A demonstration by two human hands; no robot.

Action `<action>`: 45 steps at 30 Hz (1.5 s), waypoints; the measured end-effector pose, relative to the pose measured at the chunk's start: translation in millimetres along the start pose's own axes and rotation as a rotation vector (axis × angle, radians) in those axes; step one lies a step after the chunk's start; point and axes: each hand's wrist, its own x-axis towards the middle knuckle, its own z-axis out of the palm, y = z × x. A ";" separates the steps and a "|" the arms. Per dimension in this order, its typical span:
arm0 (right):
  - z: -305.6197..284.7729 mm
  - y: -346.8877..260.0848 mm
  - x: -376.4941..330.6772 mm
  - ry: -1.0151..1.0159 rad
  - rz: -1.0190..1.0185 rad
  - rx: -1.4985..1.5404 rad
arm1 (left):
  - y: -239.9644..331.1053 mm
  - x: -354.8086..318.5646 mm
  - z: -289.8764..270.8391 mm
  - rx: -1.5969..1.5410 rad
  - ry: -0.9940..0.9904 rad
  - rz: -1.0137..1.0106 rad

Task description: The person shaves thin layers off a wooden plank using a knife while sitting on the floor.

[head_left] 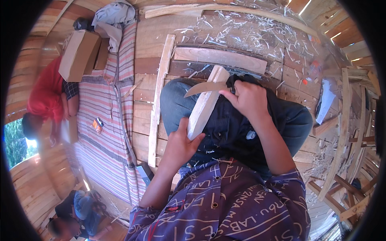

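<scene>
Shirt [217, 205]: purple with pale print, nearest my view.
Left hand [184, 140]: partly closed, gripping the near end of a pale wood piece [206, 106].
Wood position: slanting above the dark-clothed lap [221, 128], far end leaning right.
Right hand [250, 98]: curled closed around the handle of a knife [204, 87].
Blade: pointing left across the wood's far half; I cannot tell whether it bites.
Beyond the knees: a reddish board [221, 59], then scattered shavings [241, 32].
Far left: striped mat [94, 140], with a person in red [44, 90] near a cardboard box [78, 54].
</scene>
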 end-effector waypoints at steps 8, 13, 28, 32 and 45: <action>24.0 21.5 8.7 0.124 -0.012 -0.066 | 3.9 5.9 0.4 0.009 0.007 -0.027; -11.3 133.7 15.4 0.172 0.851 -0.084 | -16.9 -7.0 6.4 -0.136 -0.048 -0.052; 5.2 -11.9 -3.8 -0.110 0.015 0.112 | -13.7 -0.5 16.8 -0.165 -0.028 -0.063; 14.0 6.7 13.7 -0.036 -0.060 -0.038 | -22.3 -2.1 23.6 -0.106 0.044 -0.016; 34.3 11.4 21.0 -0.027 -0.035 -0.096 | -2.6 3.3 1.7 -0.224 -0.080 -0.175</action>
